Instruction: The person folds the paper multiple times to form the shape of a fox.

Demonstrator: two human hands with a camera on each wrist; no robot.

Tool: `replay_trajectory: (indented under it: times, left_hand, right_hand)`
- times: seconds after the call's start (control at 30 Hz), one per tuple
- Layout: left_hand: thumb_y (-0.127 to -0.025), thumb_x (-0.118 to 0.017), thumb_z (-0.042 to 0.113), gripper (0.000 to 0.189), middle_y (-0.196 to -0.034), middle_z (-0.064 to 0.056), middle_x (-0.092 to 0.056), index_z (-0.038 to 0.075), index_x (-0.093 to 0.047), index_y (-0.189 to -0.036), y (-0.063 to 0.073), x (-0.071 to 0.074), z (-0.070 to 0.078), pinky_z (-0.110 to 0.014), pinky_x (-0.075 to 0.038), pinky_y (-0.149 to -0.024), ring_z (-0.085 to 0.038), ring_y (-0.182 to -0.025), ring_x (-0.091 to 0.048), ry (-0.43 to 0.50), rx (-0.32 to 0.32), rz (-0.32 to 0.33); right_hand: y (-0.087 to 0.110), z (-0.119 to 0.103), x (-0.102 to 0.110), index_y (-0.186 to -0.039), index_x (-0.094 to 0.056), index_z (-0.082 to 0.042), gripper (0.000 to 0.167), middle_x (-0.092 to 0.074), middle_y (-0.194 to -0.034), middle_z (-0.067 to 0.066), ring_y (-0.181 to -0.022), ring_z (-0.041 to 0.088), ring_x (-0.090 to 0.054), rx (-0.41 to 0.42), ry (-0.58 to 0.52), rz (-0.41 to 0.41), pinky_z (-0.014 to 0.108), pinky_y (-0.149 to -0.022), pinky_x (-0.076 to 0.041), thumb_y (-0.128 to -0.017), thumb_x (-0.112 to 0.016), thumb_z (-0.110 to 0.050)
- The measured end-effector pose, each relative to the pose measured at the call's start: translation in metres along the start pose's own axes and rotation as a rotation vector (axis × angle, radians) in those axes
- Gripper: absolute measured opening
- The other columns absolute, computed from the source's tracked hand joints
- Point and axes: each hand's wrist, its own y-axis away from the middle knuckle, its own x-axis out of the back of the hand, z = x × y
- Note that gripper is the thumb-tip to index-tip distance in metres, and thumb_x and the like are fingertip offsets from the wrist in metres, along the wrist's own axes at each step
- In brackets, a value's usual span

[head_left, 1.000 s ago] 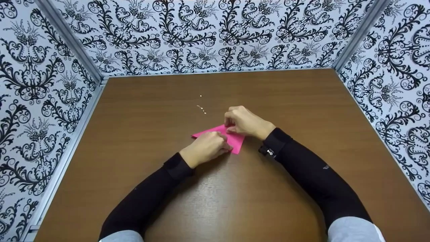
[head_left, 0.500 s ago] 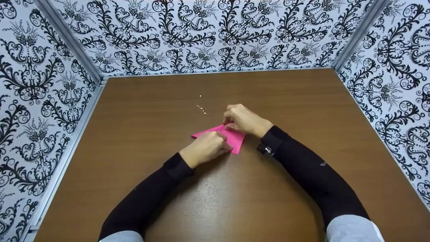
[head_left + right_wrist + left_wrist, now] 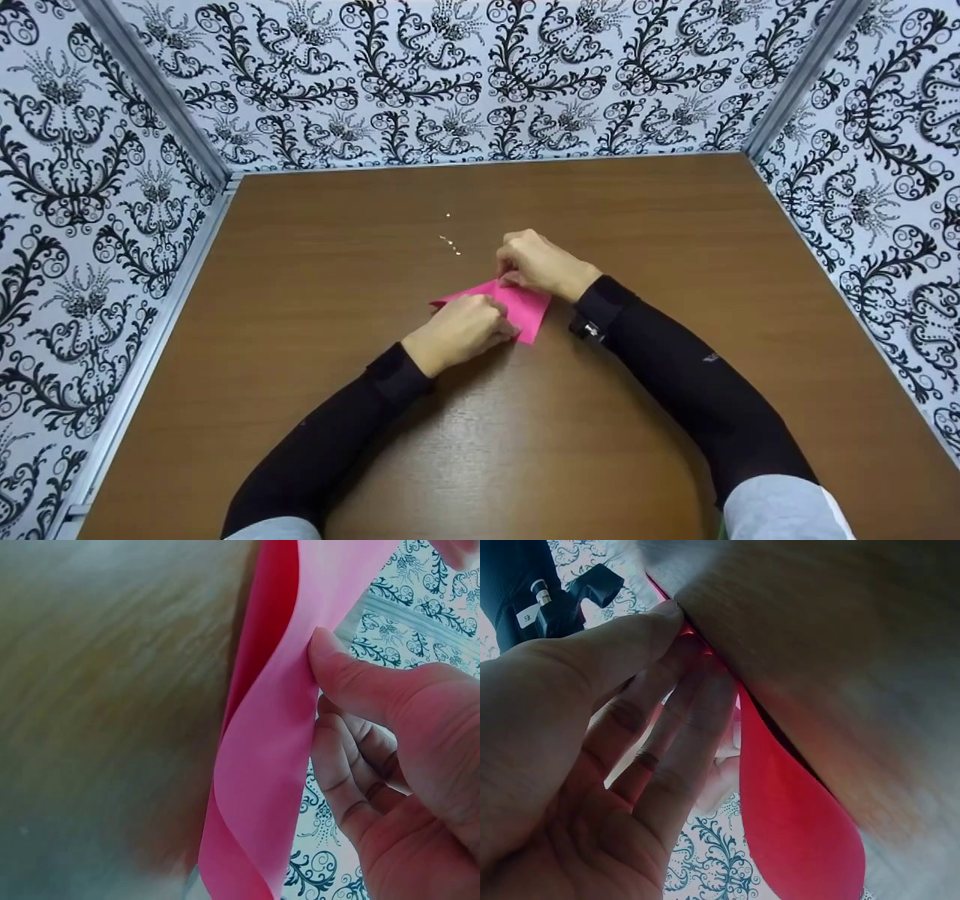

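Observation:
A folded sheet of pink paper (image 3: pixel 527 309) lies on the brown table, partly covered by both hands. My left hand (image 3: pixel 466 330) holds its near side; in the left wrist view the thumb and fingertips meet at the edge of the paper (image 3: pixel 799 821), which bulges in a curve. At the far edge, my right hand (image 3: pixel 541 262) pinches the sheet. The right wrist view has the right thumb (image 3: pixel 352 682) on the paper's face and the other fingers curled behind it. There the layers of paper (image 3: pixel 262 765) stand apart in a wavy, lifted fold.
Small bright specks (image 3: pixel 450 242) show on the tabletop beyond the paper. Patterned black-and-white walls (image 3: pixel 480 82) enclose the table (image 3: pixel 315 247) at the back and both sides. Black sleeves (image 3: pixel 675 390) cover both forearms.
My right hand has shifted slightly left and away, drawing the paper's far edge with it. The paper's left corner has lifted a little. My left hand stays in place.

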Motion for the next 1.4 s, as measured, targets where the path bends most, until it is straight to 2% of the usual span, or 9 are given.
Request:
replay_trajectory:
  times: [0.13,0.27,0.7,0.93,1.03,1.27,1.4]
  left_hand:
    - [-0.103,-0.086,0.008,0.016,-0.081,-0.006,-0.078,0.015,-0.088,-0.089,0.0003,-0.0002,0.0001,-0.039,-0.064,-0.073,-0.019,-0.073,-0.070,0.001,-0.003,0.014]
    - [-0.103,-0.086,0.008,0.015,-0.084,-0.007,-0.080,0.015,-0.088,-0.090,0.0006,0.0000,0.0003,-0.040,-0.065,-0.074,-0.021,-0.075,-0.073,0.015,0.002,0.013]
    - [-0.105,-0.084,0.007,0.017,-0.083,-0.007,-0.079,0.015,-0.088,-0.090,0.0004,-0.0011,0.0001,-0.038,-0.064,-0.075,-0.020,-0.075,-0.071,0.009,0.009,0.006]
    - [-0.103,-0.087,0.009,0.018,-0.081,-0.007,-0.078,0.011,-0.082,-0.086,0.0000,0.0007,0.0029,-0.039,-0.062,-0.071,-0.014,-0.072,-0.063,0.056,0.068,0.023]
    - [-0.103,-0.086,0.007,0.020,-0.080,-0.007,-0.077,0.011,-0.081,-0.085,-0.0002,0.0007,0.0029,-0.039,-0.062,-0.071,-0.013,-0.071,-0.059,0.055,0.065,0.017]
    - [-0.104,-0.088,0.010,0.016,-0.083,-0.008,-0.079,0.009,-0.085,-0.088,-0.0007,-0.0008,0.0031,-0.041,-0.064,-0.072,-0.017,-0.072,-0.066,0.076,0.078,0.031]
    - [-0.103,-0.087,0.009,0.013,-0.085,-0.009,-0.080,0.009,-0.086,-0.090,-0.0004,-0.0001,0.0030,-0.042,-0.065,-0.073,-0.016,-0.073,-0.064,0.088,0.093,0.023]
  right_hand:
    - [-0.0040,0.0007,-0.0009,-0.097,-0.089,-0.005,0.005,-0.078,-0.097,0.015,-0.094,0.034,-0.077,-0.027,-0.001,0.003,0.047,-0.087,-0.070,-0.099,-0.093,-0.008]
    - [-0.0068,0.0012,-0.0017,-0.096,-0.089,-0.006,0.006,-0.079,-0.096,0.015,-0.093,0.033,-0.076,-0.043,0.022,0.000,0.046,-0.086,-0.070,-0.099,-0.093,-0.009]
    - [-0.0086,0.0005,0.0000,-0.099,-0.089,-0.005,0.010,-0.083,-0.098,0.016,-0.093,0.033,-0.079,-0.117,0.032,-0.038,0.043,-0.086,-0.071,-0.099,-0.094,-0.013]
    - [-0.0083,-0.0007,0.0024,-0.092,-0.087,-0.005,0.011,-0.085,-0.094,0.014,-0.088,0.033,-0.080,-0.129,0.011,-0.039,0.047,-0.082,-0.070,-0.099,-0.094,-0.011]
    - [-0.0079,0.0004,0.0023,-0.093,-0.088,-0.006,0.010,-0.086,-0.094,0.014,-0.088,0.033,-0.081,-0.131,0.010,-0.039,0.046,-0.083,-0.071,-0.099,-0.094,-0.012]
    - [-0.0035,0.0051,0.0050,-0.095,-0.089,-0.005,0.009,-0.087,-0.095,0.015,-0.089,0.034,-0.083,-0.162,0.007,-0.035,0.046,-0.083,-0.072,-0.100,-0.093,-0.011]
    - [0.0002,0.0089,0.0070,-0.094,-0.088,-0.005,0.010,-0.086,-0.095,0.015,-0.088,0.034,-0.082,-0.178,0.007,-0.018,0.046,-0.082,-0.071,-0.100,-0.093,-0.010]
